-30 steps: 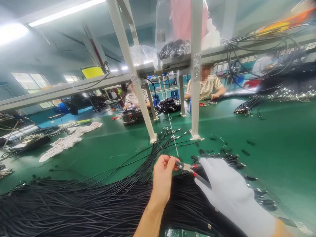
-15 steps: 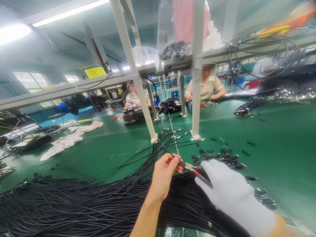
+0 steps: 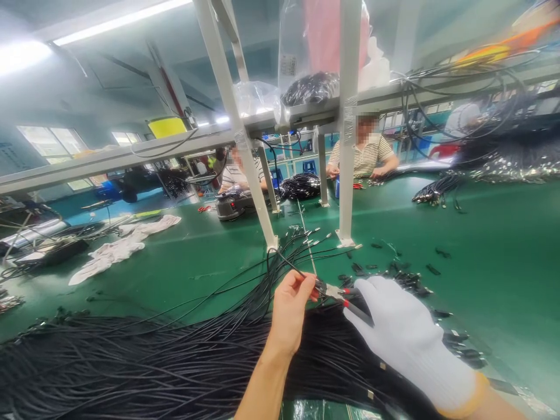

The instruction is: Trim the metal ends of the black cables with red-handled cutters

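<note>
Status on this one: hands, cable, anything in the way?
Left hand pinching black cable. Gloved right hand holding pliers, jaws beside left hand. Cable heap beneath; nothing visibly blocking the pliers.

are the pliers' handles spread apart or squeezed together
Spread apart: a gap shows between the handles of the pliers, beside the gloved right hand.

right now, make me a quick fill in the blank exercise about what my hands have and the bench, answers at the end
1. The handles of the pliers are black and ____.
2. The right hand, which holds the pliers, wears a mostly ____ glove.
3. The cable runs into the fingers of the ____ hand.
4. The table is coloured ____.

Missing words: red; white; left; green.
</note>
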{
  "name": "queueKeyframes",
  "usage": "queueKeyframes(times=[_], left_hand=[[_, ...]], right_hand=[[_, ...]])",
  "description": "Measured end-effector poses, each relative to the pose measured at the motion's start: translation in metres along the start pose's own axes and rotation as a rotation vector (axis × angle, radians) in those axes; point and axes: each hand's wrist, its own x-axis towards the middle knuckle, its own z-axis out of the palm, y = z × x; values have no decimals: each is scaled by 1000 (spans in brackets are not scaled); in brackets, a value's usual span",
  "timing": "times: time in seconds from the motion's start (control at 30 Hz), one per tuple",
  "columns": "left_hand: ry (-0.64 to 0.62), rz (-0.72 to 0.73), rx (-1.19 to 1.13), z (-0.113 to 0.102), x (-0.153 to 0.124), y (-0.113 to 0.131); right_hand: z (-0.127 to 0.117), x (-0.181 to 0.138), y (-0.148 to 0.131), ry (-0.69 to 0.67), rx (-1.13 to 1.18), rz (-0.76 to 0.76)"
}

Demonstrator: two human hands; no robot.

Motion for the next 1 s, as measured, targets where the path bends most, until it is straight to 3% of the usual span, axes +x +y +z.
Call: queueKeyframes(times=[0.23,0.4,0.6,1.0], left_hand=[[-65,-21,-7,-3,3,1],[-35,4,16,-4,3,-4],[-106,-9,14,-9,6,-2],[35,47,165,-7,3,-13]], right_hand=[[2,-1,4,-59,96,15],[9,-5,3,16,62,14],[11,-4,6,69,86,-12],[21,-7,4,187,-31,-49]])
